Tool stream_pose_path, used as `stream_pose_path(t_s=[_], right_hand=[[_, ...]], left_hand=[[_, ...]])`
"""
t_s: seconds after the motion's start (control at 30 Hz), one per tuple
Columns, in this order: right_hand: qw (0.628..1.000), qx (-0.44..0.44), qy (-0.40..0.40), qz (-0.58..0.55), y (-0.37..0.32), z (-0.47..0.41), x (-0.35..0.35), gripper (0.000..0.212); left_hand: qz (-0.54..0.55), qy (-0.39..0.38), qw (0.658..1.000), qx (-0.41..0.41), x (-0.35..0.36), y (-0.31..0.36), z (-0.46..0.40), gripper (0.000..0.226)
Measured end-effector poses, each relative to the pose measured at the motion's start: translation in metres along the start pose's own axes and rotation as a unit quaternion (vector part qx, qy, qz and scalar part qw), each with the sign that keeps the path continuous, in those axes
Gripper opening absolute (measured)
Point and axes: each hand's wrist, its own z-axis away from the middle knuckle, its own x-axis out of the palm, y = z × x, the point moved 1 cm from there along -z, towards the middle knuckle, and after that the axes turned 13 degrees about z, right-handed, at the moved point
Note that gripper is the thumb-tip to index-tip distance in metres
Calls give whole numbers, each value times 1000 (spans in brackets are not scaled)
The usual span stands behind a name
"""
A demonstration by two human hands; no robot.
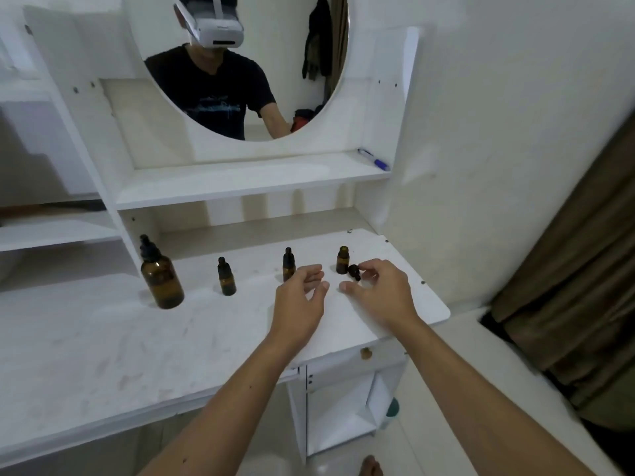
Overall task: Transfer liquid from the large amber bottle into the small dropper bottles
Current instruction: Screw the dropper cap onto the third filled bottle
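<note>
I see the big bottle (160, 273) upright near the desk's (103, 338) back edge on the left: amber glass, black dropper cap on. Three small bottles stand in a row to its right along the back edge: bottle one (226, 277) and bottle two (288, 264) capped, bottle three (342, 260) uncapped, nearest the right edge. My right hand (381, 293) pinches a black cap (354, 271) just beside bottle three, low over the desk; can't tell if the cap touches the surface. My left hand (300, 300) is open, fingers loosely curled, holding nothing, in front of bottle two. Liquid level in the bottles unreadable. A pen (374, 160) lies at the right end of the shelf (240, 183) above.
</note>
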Motion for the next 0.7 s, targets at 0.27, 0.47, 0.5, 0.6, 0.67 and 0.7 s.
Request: stream_pose_path(t_s=[0.27, 0.47, 0.5, 0.6, 0.67, 0.7], right_hand=[[999, 0, 46, 27, 15, -13, 9, 18], [984, 35, 97, -145, 29, -8, -3, 17], [976, 38, 100, -187, 30, -7, -4, 18], [956, 30, 100, -276, 27, -8, -10, 18], [949, 7, 109, -297, 21, -12, -17, 18], [947, -10, 113, -300, 16, -15, -21, 18]], left_hand=[[6, 6, 1000, 8, 32, -10, -46, 39], [7, 8, 1000, 14, 40, -17, -58, 29], [8, 9, 1000, 15, 40, -18, -58, 27], [9, 7, 1000, 17, 39, -21, -57, 26], [5, 3, 1000, 19, 40, -21, -57, 26], [2, 2, 1000, 20, 40, -21, -56, 27]])
